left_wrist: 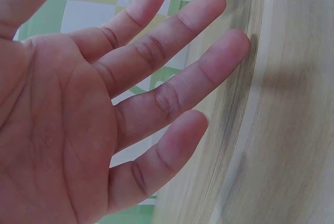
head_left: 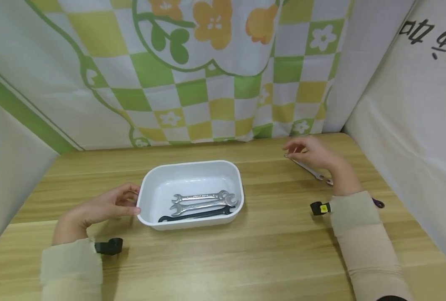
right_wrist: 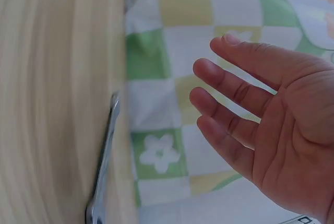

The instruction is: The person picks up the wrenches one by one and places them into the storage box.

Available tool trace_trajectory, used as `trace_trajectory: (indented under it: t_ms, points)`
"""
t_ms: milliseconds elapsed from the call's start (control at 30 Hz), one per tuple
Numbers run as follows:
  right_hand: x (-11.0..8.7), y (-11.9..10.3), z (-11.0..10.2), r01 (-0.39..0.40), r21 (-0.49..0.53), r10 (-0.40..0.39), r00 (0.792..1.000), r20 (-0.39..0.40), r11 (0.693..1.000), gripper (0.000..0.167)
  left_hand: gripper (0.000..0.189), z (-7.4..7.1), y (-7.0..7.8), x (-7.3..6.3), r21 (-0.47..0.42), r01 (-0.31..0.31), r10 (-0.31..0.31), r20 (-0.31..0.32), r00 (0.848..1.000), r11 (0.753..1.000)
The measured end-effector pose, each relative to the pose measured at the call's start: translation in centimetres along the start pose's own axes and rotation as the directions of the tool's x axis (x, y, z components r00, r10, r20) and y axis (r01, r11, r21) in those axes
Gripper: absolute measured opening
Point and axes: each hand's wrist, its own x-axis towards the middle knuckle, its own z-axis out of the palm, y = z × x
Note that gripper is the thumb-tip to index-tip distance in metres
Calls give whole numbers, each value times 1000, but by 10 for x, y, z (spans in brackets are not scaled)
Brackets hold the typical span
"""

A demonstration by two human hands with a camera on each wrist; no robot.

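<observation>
A white plastic box point(head_left: 190, 166) stands on the table, with two silver open-end wrenches point(head_left: 202, 204) and a black wrench point(head_left: 198, 215) lying inside. My left hand point(head_left: 106, 205) is at the box's left end, its thumb tip at the rim; in the left wrist view the fingers point(left_wrist: 167, 96) are spread and loosely extended. At the right, my right hand point(head_left: 313, 154) hovers over a silver wrench point(head_left: 307, 169) lying on the table. The right wrist view shows its fingers point(right_wrist: 229, 119) gently bent with nothing between them, apart from the wrench point(right_wrist: 107, 156).
Another silver wrench end point(head_left: 329, 181) and a dark purple ring end point(head_left: 378, 203) show beside the right forearm, which hides the rest. A checkered floral cloth point(head_left: 223, 108) hangs behind the wooden table point(head_left: 223, 263). White sheets point(head_left: 419, 138) close off both sides.
</observation>
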Motion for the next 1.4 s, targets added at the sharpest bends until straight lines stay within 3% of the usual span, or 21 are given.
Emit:
trace_trajectory:
  t_ms: [133,300,567,867,1167,1400]
  points:
    - [2,15,-3,27,-5,-27,999,20,1000,25,55,-1,1,-1,7,-1,1,-4,1000,1000]
    - [1,31,-3,1,22,-3,998,56,1000,25,55,-1,2,0,-18,16,-16,4,1000,1000]
    - [3,43,-3,-80,-36,84,988,132,996,27,56,0,2,-1,-21,51,-51,-9,999,998]
    - [1,51,-4,-188,-41,192,965,177,981,32,55,1,1,-2,-27,37,-37,-6,999,999]
    - [2,55,-4,-114,-97,128,978,163,989,28,55,0,2,-2,-22,24,-24,-3,1000,999]
    - [5,57,-1,-127,-58,137,967,215,990,24,54,1,2,-1,-24,13,-13,3,1000,1000]
